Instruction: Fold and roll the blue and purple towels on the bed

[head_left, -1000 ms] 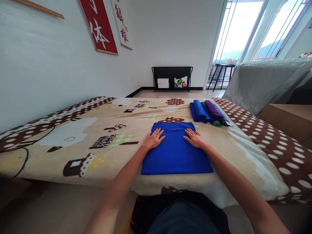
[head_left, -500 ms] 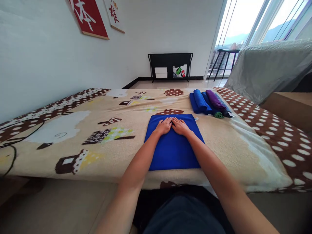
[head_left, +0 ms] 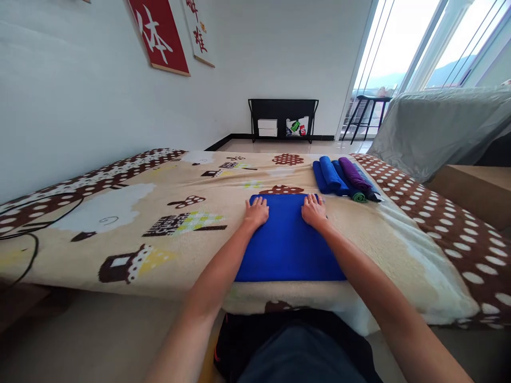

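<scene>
Cream patterned blanket (head_left: 379, 255) spreads around a flat blue cloth (head_left: 287, 250), with a narrow strip between the cloth's near edge and the blanket's drop. Left of the cloth the blanket runs wide; right of it, a shorter stretch reaches a brown dotted border (head_left: 443, 229). Left hand (head_left: 256, 213) and right hand (head_left: 314, 211) rest at the cloth's far left and far right corners, fingers bent near the far edge; whether they pinch the fabric I cannot tell. Rolled cloths (head_left: 352, 174) lie beyond its far right corner, apart from it; well beyond the cloth stands a black rack (head_left: 283, 110).
</scene>
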The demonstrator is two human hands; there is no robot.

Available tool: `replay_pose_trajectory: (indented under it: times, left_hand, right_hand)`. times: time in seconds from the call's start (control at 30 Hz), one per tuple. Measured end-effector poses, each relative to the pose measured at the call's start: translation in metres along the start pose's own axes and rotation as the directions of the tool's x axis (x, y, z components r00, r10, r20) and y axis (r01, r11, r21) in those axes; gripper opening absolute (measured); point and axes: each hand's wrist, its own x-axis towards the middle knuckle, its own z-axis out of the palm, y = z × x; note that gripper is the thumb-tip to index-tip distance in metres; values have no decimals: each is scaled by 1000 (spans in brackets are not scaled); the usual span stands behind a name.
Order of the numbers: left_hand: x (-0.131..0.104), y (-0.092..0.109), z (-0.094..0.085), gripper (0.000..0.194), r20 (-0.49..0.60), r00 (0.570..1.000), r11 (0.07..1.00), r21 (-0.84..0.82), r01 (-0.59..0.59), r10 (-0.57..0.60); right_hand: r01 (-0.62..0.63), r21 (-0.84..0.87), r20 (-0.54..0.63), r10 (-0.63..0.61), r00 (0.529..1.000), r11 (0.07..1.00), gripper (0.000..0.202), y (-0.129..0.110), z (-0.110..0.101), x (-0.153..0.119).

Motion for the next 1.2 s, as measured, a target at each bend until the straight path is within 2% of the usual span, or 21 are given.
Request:
replay_pose_trajectory:
  times: [0.13, 0.23, 0.33, 0.43, 0.53, 0.63, 0.73, 0.83, 0.9, 0.97, 1.0, 1.03, 1.1, 1.2]
  left_hand:
    - [-45, 38, 6, 51, -15, 978, 978, -18, -209, 209]
    - [-89, 45, 8, 51, -33, 959, 959, -24, -283, 282]
    - [-135, 33, 2, 50, -77, 923, 925, -30, -380, 377]
    - [-178, 17, -3, 49, -160, 884, 896, 1, -444, 439]
    - [-210, 4, 1, 52, -256, 863, 899, 75, -432, 436]
    - [-232, -7, 12, 56, -349, 820, 890, 131, -437, 454]
    - [-247, -22, 18, 62, -376, 789, 870, 124, -477, 486]
    - [-255, -30, 16, 63, -408, 759, 843, 57, -534, 508]
    - [-253, -25, 11, 53, -507, 733, 856, 16, -517, 453]
    - [-243, -6, 5, 37, -617, 700, 880, -26, -475, 359]
    - [-236, 7, 2, 32, -643, 692, 886, -43, -462, 329]
    - [-228, 22, 0, 30, -638, 700, 889, -56, -455, 319]
    - [-213, 52, -1, 36, -547, 759, 889, -57, -454, 352]
    - [-204, 78, 2, 49, -364, 843, 902, -15, -431, 397]
  right_hand:
    - [251, 26, -20, -250, 968, 968, 53, -43, 3, -38]
    - [355, 51, -26, -354, 935, 933, 53, -53, 5, -77]
    - [432, 76, -37, -430, 902, 899, 51, -37, -2, -122]
    - [484, 63, -117, -475, 872, 873, 50, -7, -10, -170]
    - [418, -13, -264, -407, 875, 908, 56, 17, -8, -216]
    - [352, -62, -389, -348, 853, 934, 62, 32, 4, -251]
    - [340, -54, -475, -324, 818, 939, 61, 42, 16, -271]
    - [328, 3, -571, -268, 776, 945, 56, 45, 17, -277]
    - [303, 72, -658, -183, 730, 950, 52, 34, 10, -277]
    - [324, 141, -713, -131, 689, 936, 52, 11, -1, -271]
    - [358, 162, -714, -141, 686, 920, 53, -4, -7, -266]
    - [396, 173, -697, -172, 696, 902, 55, -20, -12, -260]
    - [426, 182, -615, -235, 752, 886, 59, -48, -17, -246]
    - [369, 163, -475, -255, 842, 915, 59, -63, -10, -232]
